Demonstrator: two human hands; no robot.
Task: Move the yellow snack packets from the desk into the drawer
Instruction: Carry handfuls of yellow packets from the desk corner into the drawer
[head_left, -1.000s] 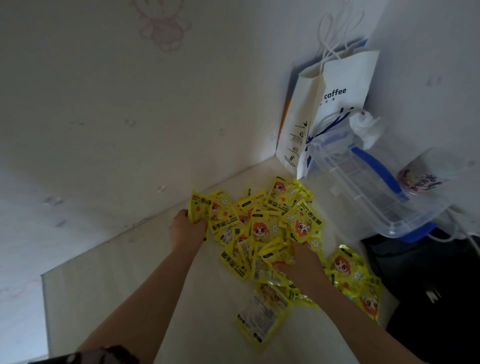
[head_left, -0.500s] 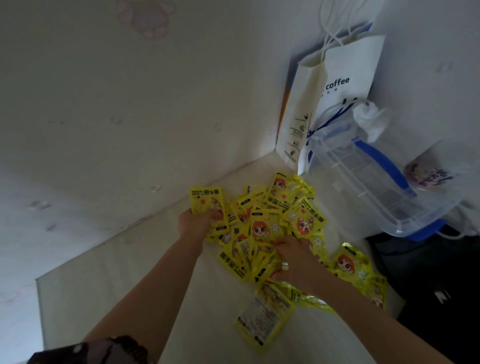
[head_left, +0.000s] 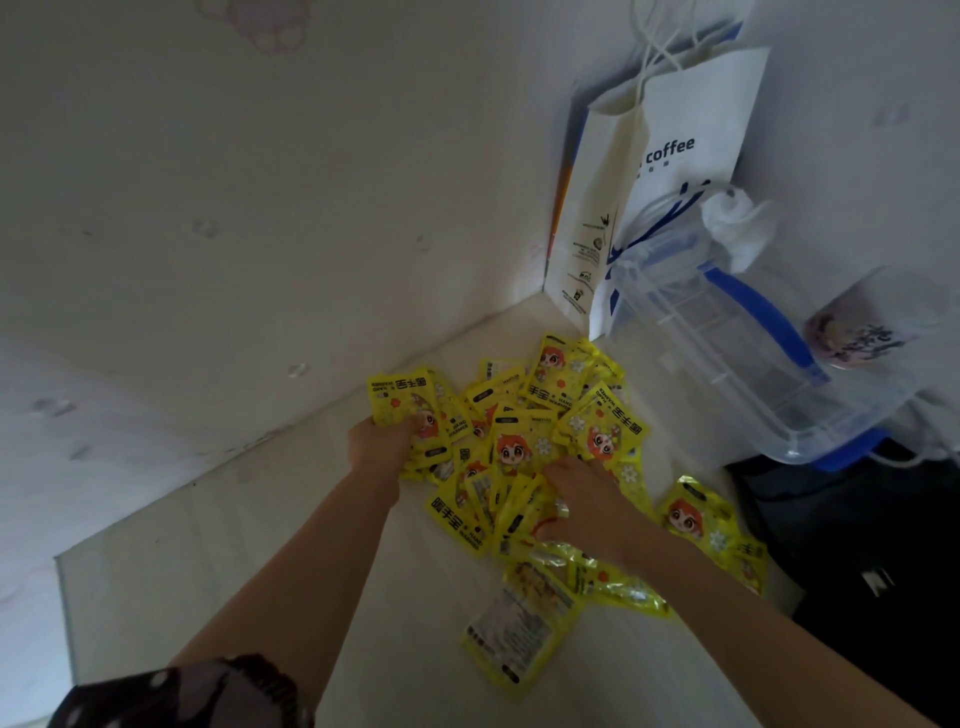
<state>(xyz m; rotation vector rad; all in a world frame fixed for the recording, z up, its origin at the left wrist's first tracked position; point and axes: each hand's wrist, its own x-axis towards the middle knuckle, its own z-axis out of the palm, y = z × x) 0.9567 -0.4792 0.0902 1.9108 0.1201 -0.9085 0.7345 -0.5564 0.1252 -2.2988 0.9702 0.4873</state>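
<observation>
Pale walls (head_left: 249, 218) meet at a corner in the upper middle of the frame, and the light desk (head_left: 218, 566) runs below them; we see the yellow snack packets (head_left: 524, 447) heaped at its centre, a few spilling lower right; our left hand (head_left: 382, 447) grips packets at the heap's left edge; our right hand (head_left: 584, 501) lies on the pile, fingers curled into packets; a white coffee bag (head_left: 670, 171) and a clear plastic box (head_left: 737, 358) stand upper right.
</observation>
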